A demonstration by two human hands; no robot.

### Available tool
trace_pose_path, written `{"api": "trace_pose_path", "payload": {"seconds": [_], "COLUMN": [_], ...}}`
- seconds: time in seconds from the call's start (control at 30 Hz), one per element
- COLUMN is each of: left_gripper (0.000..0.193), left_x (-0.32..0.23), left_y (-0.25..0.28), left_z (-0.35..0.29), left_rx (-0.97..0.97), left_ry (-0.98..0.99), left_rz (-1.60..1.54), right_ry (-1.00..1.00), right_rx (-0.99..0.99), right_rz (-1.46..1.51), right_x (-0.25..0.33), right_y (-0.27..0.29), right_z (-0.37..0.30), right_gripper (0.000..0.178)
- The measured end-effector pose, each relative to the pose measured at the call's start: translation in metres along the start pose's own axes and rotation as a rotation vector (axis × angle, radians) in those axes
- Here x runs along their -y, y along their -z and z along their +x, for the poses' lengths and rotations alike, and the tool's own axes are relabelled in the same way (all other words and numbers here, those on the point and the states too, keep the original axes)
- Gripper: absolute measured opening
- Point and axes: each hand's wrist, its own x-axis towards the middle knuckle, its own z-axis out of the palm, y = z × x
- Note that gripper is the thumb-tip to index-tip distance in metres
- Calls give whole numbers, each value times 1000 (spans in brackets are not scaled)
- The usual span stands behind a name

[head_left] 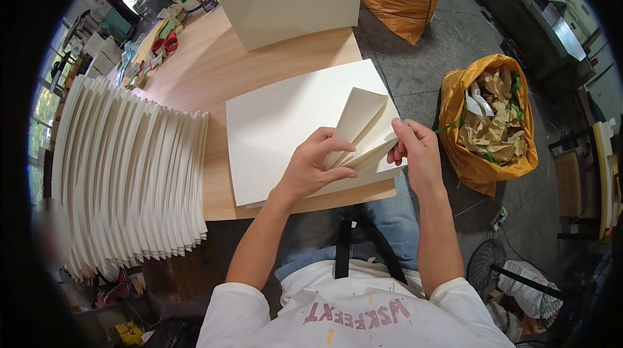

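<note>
A folded cream paper piece (pixel 361 114) with several layers fans out between my hands, its narrow lower end toward my left hand (pixel 315 161). The left thumb and index finger close around that lower end. At the right edge of the piece, my right hand (pixel 416 147) pinches a layer between thumb and curled fingers. Beneath both hands, a large white sheet (pixel 279 131) lies flat on the wooden table (pixel 195 66). Another board or sheet seems to lie under it. The parts of the paper inside my fingers are hidden.
A tall row of stacked white folded paper pieces (pixel 130 173) stands at left. A pale board (pixel 292 1) rises at the far edge. Red-handled scissors (pixel 171 42) lie far left. Right of the table are an orange sack of crumpled paper (pixel 487 121) and a fan (pixel 487 264).
</note>
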Motion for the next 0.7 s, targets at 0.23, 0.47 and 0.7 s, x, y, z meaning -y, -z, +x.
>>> {"api": "trace_pose_path", "payload": {"seconds": [0.23,0.47,0.7], "left_gripper": [37,50,52], "left_x": [-15,-11,-6], "left_y": [-5,-3,-6], "left_z": [6,3,4], "left_rx": [-84,2,-78], "left_ry": [6,-67,-48], "left_rz": [110,119,103], "right_ry": [140,-4,121], "right_rx": [-64,4,-13], "right_rz": [-284,55,-180], "right_x": [-8,3,-4], "right_y": [-6,-5,-2], "right_z": [4,3,2], "right_gripper": [42,41,44]}}
